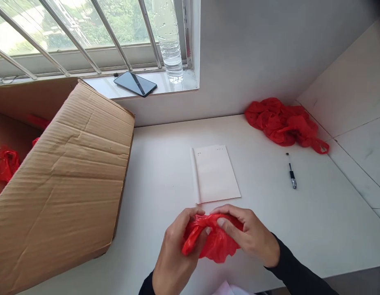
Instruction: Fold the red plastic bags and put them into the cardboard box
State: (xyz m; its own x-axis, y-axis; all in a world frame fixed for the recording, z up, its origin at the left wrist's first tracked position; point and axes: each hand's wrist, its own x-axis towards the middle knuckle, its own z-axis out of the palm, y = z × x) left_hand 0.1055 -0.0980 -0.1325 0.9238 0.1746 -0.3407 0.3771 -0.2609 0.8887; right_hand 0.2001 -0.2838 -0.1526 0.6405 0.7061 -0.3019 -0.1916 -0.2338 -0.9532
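A crumpled red plastic bag is bunched between my two hands, above the near part of the white table. My left hand pinches its left side, with a twisted end of the bag sticking out beside the thumb. On the other side, my right hand grips the bag with thumb and fingers closed on it. The bag's underside hangs loose below the thumbs. Just beyond my hands lies a notebook with a blank page showing and its cover folded back at the left.
On the left, a cardboard box holds more red bags. Another red bag heap lies at the table's back right, near a pen. A phone and a water bottle rest on the sill by the barred window.
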